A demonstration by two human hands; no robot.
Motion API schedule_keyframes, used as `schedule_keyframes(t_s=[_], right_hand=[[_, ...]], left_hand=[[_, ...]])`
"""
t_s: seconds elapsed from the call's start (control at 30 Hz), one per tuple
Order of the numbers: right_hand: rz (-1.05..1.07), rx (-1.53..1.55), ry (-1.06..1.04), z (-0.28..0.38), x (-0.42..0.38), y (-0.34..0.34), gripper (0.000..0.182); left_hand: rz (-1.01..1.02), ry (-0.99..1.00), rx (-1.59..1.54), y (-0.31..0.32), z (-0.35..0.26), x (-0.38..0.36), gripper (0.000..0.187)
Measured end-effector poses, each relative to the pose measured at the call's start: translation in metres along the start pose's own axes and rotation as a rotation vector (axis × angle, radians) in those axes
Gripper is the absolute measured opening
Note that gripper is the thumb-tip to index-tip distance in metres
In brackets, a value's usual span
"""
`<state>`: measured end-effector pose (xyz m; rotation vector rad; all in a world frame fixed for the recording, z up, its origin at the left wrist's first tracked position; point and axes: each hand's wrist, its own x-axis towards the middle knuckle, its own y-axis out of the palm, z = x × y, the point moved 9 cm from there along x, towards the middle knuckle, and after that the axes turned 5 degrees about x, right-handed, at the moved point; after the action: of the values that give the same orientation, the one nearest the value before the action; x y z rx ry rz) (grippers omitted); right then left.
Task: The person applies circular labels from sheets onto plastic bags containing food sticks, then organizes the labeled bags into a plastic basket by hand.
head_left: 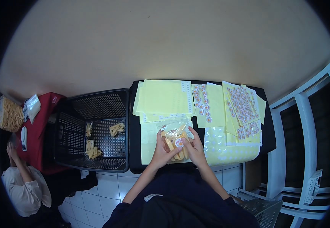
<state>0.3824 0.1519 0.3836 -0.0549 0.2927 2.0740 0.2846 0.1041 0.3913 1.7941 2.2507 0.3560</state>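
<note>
Between my hands is a clear plastic bag (170, 134) of yellow stick-shaped pieces, held over the table's near edge. A round white and orange sticker (179, 142) shows on its front. My left hand (162, 152) grips the bag's left side, and my right hand (195, 150) grips its right side, with the thumb by the sticker. Beneath and behind the bag lie yellow backing sheets (163, 97). Sheets with round stickers (243, 104) are stacked to the right, beside a strip of sheet with fewer stickers (201, 99).
Left of the table stands a black crate (128, 129) holding several filled bags (92, 150). Farther left, a red-covered table (39, 129) bears a large bag of sticks (11, 114) and a white device (24, 138). Another person (26, 190) sits there. White metal racking (308, 136) stands right.
</note>
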Motion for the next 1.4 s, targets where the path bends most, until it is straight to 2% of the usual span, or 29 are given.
schedule_keyframes(t_s=[0.07, 0.17, 0.27, 0.37, 0.57, 0.77, 0.8, 0.87, 0.9, 0.97, 1.07, 1.2, 1.27, 1.33, 1.37, 1.4], right_hand=[[-0.004, 0.019, -0.003, -0.001, 0.002, -0.001, 0.060], [0.018, 0.178, 0.063, -0.001, 0.004, 0.004, 0.063], [0.025, 0.205, 0.121, -0.003, 0.004, 0.006, 0.065], [0.012, 0.205, 0.148, -0.004, 0.003, 0.009, 0.060], [-0.025, 0.242, 0.070, 0.001, -0.002, 0.014, 0.064], [-0.090, 0.265, 0.079, -0.004, -0.014, 0.020, 0.063], [-0.108, 0.272, 0.077, -0.012, -0.016, 0.019, 0.063], [-0.321, 0.423, -0.026, -0.018, -0.022, 0.002, 0.063], [-0.333, 0.427, -0.030, -0.015, -0.028, 0.002, 0.063], [-0.116, 0.386, -0.055, 0.005, -0.039, 0.020, 0.067], [-0.126, 0.315, -0.111, 0.009, -0.057, 0.014, 0.073], [-0.195, 0.312, -0.110, 0.014, -0.085, -0.011, 0.076], [-0.243, 0.272, -0.135, 0.020, -0.109, -0.035, 0.070], [-0.514, 0.048, -0.252, 0.038, -0.153, -0.097, 0.062], [-0.707, 0.027, -0.427, 0.040, -0.188, -0.147, 0.054], [-0.894, -0.007, -0.434, 0.045, -0.231, -0.195, 0.051]], left_hand=[[-0.038, -0.009, -0.032, -0.004, 0.003, 0.000, 0.083], [-0.022, 0.034, -0.029, -0.004, -0.006, 0.001, 0.087], [0.017, 0.028, 0.008, -0.006, -0.006, 0.001, 0.091], [0.028, 0.040, 0.021, -0.007, -0.010, 0.002, 0.091], [0.041, 0.003, -0.046, -0.011, -0.012, 0.003, 0.085], [0.151, -0.004, -0.028, -0.011, -0.021, 0.001, 0.084], [0.168, -0.014, -0.026, -0.011, -0.021, 0.001, 0.084], [0.204, -0.056, -0.026, -0.009, -0.019, 0.002, 0.085], [0.216, -0.062, -0.025, -0.008, -0.019, 0.002, 0.085], [0.271, -0.092, -0.025, 0.000, -0.017, 0.000, 0.083], [0.314, -0.196, -0.127, 0.015, -0.005, -0.010, 0.078], [0.299, -0.195, -0.114, 0.044, 0.014, -0.026, 0.071], [0.271, -0.068, -0.115, 0.062, 0.017, -0.034, 0.065], [0.261, -0.090, -0.088, 0.079, 0.025, -0.045, 0.064], [0.248, -0.123, -0.053, 0.086, 0.032, -0.051, 0.063], [0.236, -0.136, -0.017, 0.090, 0.041, -0.057, 0.064]])
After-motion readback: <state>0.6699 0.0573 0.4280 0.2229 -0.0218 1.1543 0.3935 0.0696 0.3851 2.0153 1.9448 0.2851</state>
